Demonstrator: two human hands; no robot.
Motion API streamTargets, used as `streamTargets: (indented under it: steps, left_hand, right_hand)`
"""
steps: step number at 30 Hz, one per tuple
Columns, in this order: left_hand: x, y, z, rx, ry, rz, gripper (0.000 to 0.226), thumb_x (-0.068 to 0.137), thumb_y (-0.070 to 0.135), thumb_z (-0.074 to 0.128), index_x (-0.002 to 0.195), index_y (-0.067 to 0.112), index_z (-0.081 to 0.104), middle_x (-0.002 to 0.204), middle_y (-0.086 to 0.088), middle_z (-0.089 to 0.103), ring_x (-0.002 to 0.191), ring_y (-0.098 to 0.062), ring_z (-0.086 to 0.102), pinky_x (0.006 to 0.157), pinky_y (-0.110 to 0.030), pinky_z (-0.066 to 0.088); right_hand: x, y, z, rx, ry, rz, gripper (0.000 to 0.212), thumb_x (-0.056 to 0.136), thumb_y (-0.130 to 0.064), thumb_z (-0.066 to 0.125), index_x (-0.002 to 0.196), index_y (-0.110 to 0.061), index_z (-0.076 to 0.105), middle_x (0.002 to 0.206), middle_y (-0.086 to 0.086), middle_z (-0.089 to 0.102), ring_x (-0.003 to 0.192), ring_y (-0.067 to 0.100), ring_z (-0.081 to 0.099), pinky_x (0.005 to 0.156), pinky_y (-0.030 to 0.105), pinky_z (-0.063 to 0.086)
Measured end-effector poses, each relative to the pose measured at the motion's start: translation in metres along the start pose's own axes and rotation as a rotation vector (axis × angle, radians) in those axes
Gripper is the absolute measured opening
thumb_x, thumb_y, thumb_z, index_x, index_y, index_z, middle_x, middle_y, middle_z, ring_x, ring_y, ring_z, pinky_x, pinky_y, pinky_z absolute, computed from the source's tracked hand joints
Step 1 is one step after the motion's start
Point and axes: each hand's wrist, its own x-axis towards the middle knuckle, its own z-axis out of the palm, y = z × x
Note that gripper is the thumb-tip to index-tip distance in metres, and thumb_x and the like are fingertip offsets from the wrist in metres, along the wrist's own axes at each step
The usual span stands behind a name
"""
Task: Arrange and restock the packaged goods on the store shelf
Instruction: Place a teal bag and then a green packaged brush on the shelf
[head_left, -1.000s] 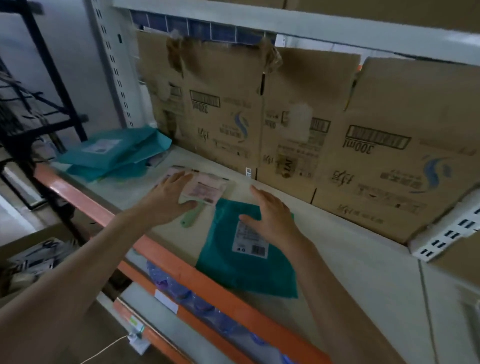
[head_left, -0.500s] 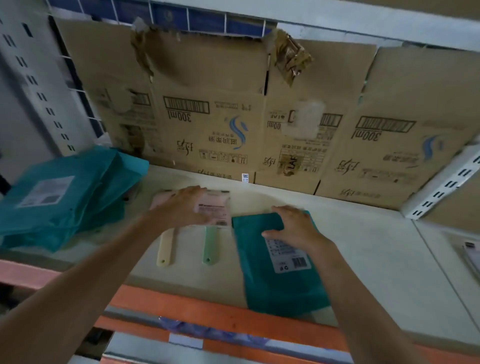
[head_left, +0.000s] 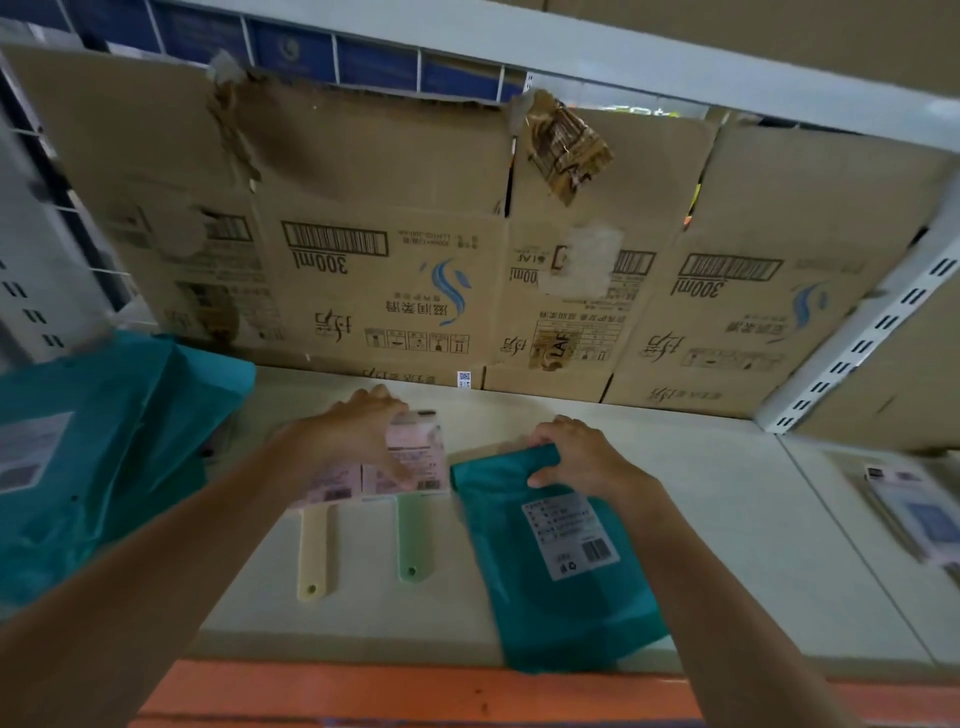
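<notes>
Squaring two carded packs (head_left: 410, 460) and a teal pouch (head_left: 561, 587) on the shelf (head_left: 727, 545)

Head view: the left hand (head_left: 358, 441) lies over the pink cards of the two packs, fingers bent over their far edge and thumb across the front, so it has hold of both at once. The right hand (head_left: 587, 460) grips the top of the teal pouch, fingers curled over the bunched upper edge, thumb pressed on the front above the white label. Packs and pouch lie flat, side by side, mid-shelf, just short of the cardboard sheets (head_left: 395, 249) lining the back. The pouch's bottom overhangs the orange beam (head_left: 363, 691) at the front.

Handling, as I judge it: the pouch looks like thin, soft film, light and a little slick, so it will crumple and slide rather than keep its shape. The bunched top is a fair hold for dragging, but lifting wants a flat hand beneath. The packs look stiffer and light, card over a plastic tool. They are best taken by the card edges, since the cream handle (head_left: 314, 551) and green handle (head_left: 413, 540) stick out and could lever the card loose.

Count: two carded packs, one cream-handled and one green. One teal pouch under the right hand. A teal stack (head_left: 93, 457) at the left holds at least two, exact number unclear. One blurred packet (head_left: 914, 514) lies at the far right.
</notes>
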Motion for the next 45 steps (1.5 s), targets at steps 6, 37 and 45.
streamTargets:
  steps: [6, 37, 45]
  left_hand:
    - [0.015, -0.003, -0.006, -0.024, -0.017, -0.054, 0.101, 0.05, 0.056, 0.083, 0.132, 0.018, 0.038, 0.129, -0.002, 0.038, 0.116, -0.021, 0.038, 0.097, -0.041, 0.04]
    - [0.017, 0.004, -0.03, -0.294, -0.069, -0.048, 0.047, 0.073, 0.01, 0.075, 0.113, 0.015, 0.051, 0.114, -0.002, 0.05, 0.1, -0.019, 0.052, 0.071, -0.027, 0.048]
    - [-0.008, 0.024, -0.067, -0.366, -0.01, 0.173, 0.02, 0.075, 0.003, 0.072, 0.078, 0.014, 0.056, 0.083, 0.001, 0.061, 0.078, -0.016, 0.058, 0.066, -0.028, 0.044]
  right_hand:
    - [0.003, 0.008, -0.004, 0.032, 0.014, 0.005, 0.034, 0.08, -0.026, 0.071, 0.109, -0.015, 0.058, 0.108, -0.002, 0.05, 0.108, 0.019, 0.05, 0.099, 0.032, 0.034]
    - [-0.006, 0.015, -0.044, 0.145, 0.076, -0.083, 0.032, 0.082, -0.01, 0.068, 0.068, -0.032, 0.05, 0.087, -0.001, 0.055, 0.085, 0.015, 0.051, 0.076, 0.027, 0.04]
    - [-0.04, -0.006, -0.085, 0.152, 0.247, -0.09, 0.008, 0.082, -0.006, 0.067, 0.09, -0.006, 0.065, 0.088, 0.006, 0.064, 0.085, 0.019, 0.057, 0.08, 0.032, 0.046]
